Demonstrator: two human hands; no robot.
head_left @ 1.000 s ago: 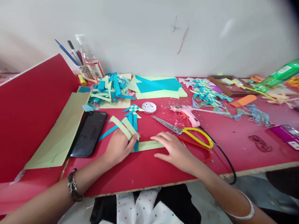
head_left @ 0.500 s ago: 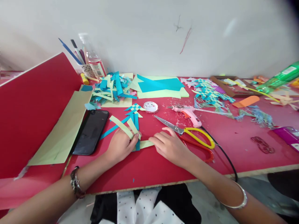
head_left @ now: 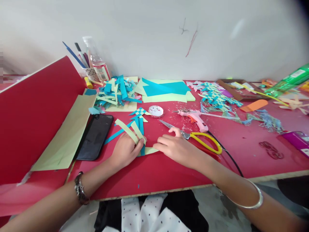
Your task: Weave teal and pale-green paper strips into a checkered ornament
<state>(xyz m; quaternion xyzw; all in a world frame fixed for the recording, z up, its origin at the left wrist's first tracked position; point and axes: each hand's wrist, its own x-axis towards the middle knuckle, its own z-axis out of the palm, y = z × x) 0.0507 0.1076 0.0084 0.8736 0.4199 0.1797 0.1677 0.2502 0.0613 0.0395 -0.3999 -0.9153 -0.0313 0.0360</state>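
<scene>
Head view shows two hands at work near the front edge of a red counter (head_left: 156, 175). The left hand (head_left: 125, 149) is mostly closed, with its thumb pressed on pale green paper strips (head_left: 127, 130), whose free ends stick out over the back of this hand. The right hand (head_left: 175, 146) is half closed, with the fingers bent inward; its fingertips are at the end of a flat pale strip (head_left: 149, 150), which lies across the gap between both hands. Whether they pinch this strip or only touch it, I cannot tell.

Blue strips (head_left: 141, 126) lie just beyond the left hand, close to a small woven paper piece (head_left: 139, 112). Between the two forearms, bare red surface reaches to the front edge, so there is open room on the near side. On the right the room is narrower: the scissors (head_left: 206, 140) are partly hidden behind the right hand, and a glue gun (head_left: 199, 122) is beyond them. To the left, a black phone (head_left: 96, 137) lies near the left hand.
</scene>
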